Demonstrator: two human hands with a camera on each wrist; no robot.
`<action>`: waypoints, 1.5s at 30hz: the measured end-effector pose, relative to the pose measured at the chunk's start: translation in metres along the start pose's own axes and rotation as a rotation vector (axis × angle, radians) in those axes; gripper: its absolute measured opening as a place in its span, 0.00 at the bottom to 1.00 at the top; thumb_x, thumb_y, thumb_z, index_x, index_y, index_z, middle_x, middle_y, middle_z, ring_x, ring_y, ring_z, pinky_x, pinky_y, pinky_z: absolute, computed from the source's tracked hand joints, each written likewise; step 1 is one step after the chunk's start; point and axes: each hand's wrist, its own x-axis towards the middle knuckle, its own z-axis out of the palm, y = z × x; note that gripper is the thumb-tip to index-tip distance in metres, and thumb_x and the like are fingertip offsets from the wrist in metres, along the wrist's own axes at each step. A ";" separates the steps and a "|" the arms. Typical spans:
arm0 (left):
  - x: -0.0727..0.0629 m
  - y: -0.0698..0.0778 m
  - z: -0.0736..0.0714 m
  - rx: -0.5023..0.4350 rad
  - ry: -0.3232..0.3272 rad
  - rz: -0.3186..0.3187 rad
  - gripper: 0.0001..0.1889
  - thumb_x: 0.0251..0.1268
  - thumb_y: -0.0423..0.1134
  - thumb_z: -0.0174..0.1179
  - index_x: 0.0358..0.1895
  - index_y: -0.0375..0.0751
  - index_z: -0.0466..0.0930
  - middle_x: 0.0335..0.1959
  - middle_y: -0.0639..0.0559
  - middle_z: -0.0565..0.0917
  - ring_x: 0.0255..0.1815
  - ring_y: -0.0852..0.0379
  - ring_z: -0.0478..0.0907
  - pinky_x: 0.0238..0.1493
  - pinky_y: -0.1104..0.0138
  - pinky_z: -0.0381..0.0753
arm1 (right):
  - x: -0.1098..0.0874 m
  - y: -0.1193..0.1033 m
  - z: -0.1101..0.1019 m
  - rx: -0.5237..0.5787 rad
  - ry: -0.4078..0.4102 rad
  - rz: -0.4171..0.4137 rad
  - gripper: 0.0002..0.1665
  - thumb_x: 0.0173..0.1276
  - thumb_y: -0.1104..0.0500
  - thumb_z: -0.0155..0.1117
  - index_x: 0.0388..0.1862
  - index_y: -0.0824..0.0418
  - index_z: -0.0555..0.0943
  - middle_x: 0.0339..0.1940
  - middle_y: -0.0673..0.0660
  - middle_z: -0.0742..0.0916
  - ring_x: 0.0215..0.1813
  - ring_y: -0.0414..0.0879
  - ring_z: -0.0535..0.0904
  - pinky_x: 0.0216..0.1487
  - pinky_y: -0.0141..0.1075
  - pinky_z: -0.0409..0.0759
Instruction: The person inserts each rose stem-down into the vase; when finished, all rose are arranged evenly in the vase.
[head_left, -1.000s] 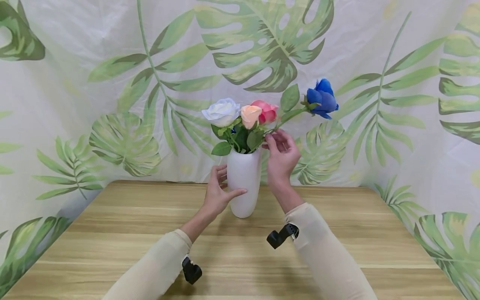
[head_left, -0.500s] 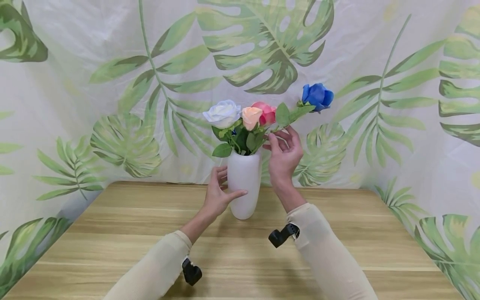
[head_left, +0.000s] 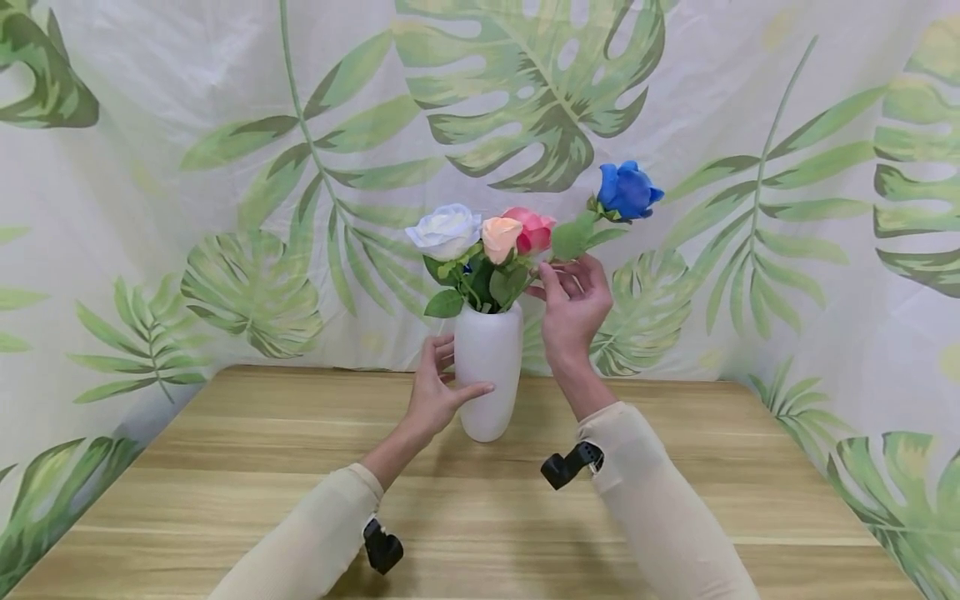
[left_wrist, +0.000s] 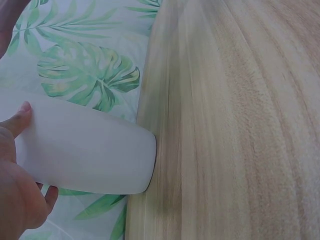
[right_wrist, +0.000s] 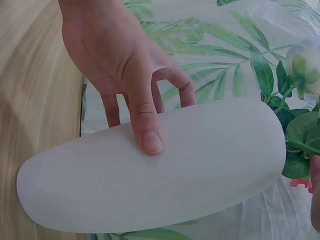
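A white vase stands upright on the table in the head view. My left hand grips its left side, thumb across the front; the left hand and vase also fill the right wrist view. White, peach and pink roses stand in the vase mouth. Beside the rim, my right hand pinches the stem of a blue rose, which leans out to the right. Fingers and leaves hide the lower stem, so whether it enters the vase I cannot tell.
The wooden table ends just behind the vase. A leaf-print cloth hangs at the back and sides. Each wrist wears a black camera mount, one on the left and one on the right.
The blue rose has shifted a little left and turned, its leaves now closer to the pink rose. My right hand has edged slightly right. The left hand holds the vase as before.
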 end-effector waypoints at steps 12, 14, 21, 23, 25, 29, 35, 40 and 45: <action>0.000 -0.001 -0.001 -0.001 0.002 -0.008 0.44 0.52 0.28 0.79 0.70 0.37 0.61 0.69 0.36 0.73 0.68 0.39 0.72 0.65 0.45 0.74 | 0.001 0.001 0.005 -0.064 -0.087 -0.065 0.09 0.65 0.77 0.70 0.42 0.72 0.82 0.35 0.60 0.87 0.35 0.50 0.88 0.31 0.42 0.89; 0.000 0.000 0.000 -0.001 0.001 -0.009 0.44 0.52 0.28 0.79 0.70 0.37 0.61 0.69 0.36 0.73 0.68 0.39 0.72 0.65 0.45 0.74 | 0.002 0.001 0.006 -0.064 -0.089 -0.063 0.08 0.65 0.77 0.70 0.41 0.73 0.82 0.36 0.62 0.87 0.35 0.49 0.88 0.30 0.42 0.89; 0.000 0.000 0.000 0.005 0.002 -0.010 0.44 0.52 0.28 0.80 0.70 0.37 0.61 0.68 0.36 0.74 0.68 0.39 0.72 0.65 0.45 0.74 | 0.001 0.002 0.011 -0.086 -0.097 -0.050 0.08 0.65 0.75 0.71 0.42 0.76 0.83 0.35 0.62 0.90 0.35 0.43 0.89 0.32 0.42 0.90; 0.000 0.001 0.000 0.003 0.004 -0.013 0.44 0.52 0.28 0.80 0.70 0.38 0.62 0.69 0.37 0.74 0.68 0.39 0.72 0.65 0.45 0.74 | -0.001 0.003 0.011 -0.110 -0.104 -0.032 0.08 0.65 0.74 0.71 0.42 0.76 0.83 0.34 0.61 0.90 0.35 0.42 0.89 0.33 0.43 0.90; 0.000 0.001 0.000 0.000 0.005 -0.013 0.44 0.52 0.28 0.80 0.70 0.37 0.62 0.69 0.37 0.74 0.68 0.39 0.72 0.65 0.45 0.74 | -0.004 0.004 0.009 -0.129 -0.107 -0.005 0.10 0.65 0.73 0.72 0.44 0.76 0.84 0.34 0.60 0.90 0.35 0.42 0.89 0.33 0.43 0.90; 0.000 0.000 0.000 -0.004 0.004 -0.004 0.44 0.52 0.28 0.80 0.70 0.37 0.62 0.69 0.37 0.74 0.68 0.39 0.72 0.65 0.44 0.74 | -0.009 0.005 0.006 -0.170 -0.113 0.016 0.10 0.66 0.74 0.71 0.46 0.74 0.84 0.33 0.57 0.89 0.34 0.43 0.89 0.35 0.43 0.90; 0.001 0.000 -0.001 0.000 0.003 0.002 0.44 0.52 0.28 0.80 0.70 0.38 0.62 0.69 0.37 0.74 0.68 0.39 0.73 0.64 0.46 0.75 | -0.019 0.011 0.001 -0.242 -0.131 0.005 0.10 0.64 0.75 0.72 0.45 0.74 0.84 0.32 0.62 0.89 0.32 0.40 0.86 0.38 0.34 0.88; 0.001 -0.001 -0.001 0.003 0.007 0.002 0.44 0.51 0.28 0.80 0.70 0.38 0.62 0.69 0.38 0.75 0.68 0.40 0.74 0.63 0.46 0.76 | -0.028 0.014 -0.003 -0.354 -0.181 -0.042 0.09 0.64 0.73 0.73 0.44 0.72 0.86 0.36 0.68 0.89 0.36 0.43 0.84 0.39 0.30 0.80; 0.001 -0.001 0.000 -0.002 0.009 -0.006 0.44 0.51 0.29 0.80 0.70 0.40 0.62 0.68 0.39 0.75 0.67 0.41 0.74 0.63 0.48 0.76 | -0.030 0.014 -0.008 -0.322 -0.207 -0.071 0.13 0.64 0.78 0.62 0.47 0.76 0.85 0.40 0.68 0.88 0.43 0.45 0.84 0.44 0.32 0.81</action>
